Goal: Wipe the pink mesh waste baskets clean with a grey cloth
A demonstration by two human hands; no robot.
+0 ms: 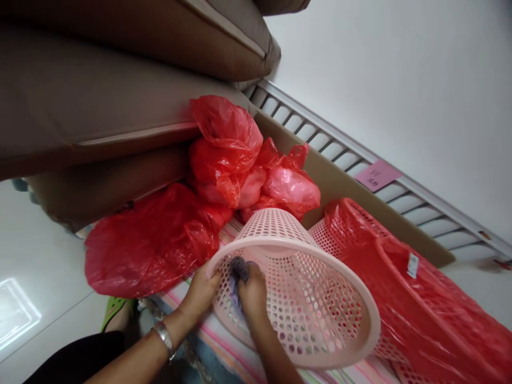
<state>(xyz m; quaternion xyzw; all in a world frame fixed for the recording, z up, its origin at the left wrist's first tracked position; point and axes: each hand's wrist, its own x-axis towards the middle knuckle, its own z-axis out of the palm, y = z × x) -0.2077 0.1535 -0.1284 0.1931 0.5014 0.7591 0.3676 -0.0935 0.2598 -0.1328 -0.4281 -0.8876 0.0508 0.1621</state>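
Observation:
A pink perforated plastic basket [316,298] lies tipped on its side, its wide mouth facing me. My left hand [202,290] grips the basket's rim at the left, fingers curled over the edge. Inside the mouth, my right hand [253,288] is closed on a greyish-purple cloth [237,296], close against the left inner wall. Part of the cloth is hidden in the fist.
Red plastic bags [224,154] are heaped behind the basket, and another red bag [156,245] lies to the left. More pink baskets in red plastic [412,298] lie at right. Brown cushions [100,106] overhang the left; a slatted rail [320,138] runs along the wall.

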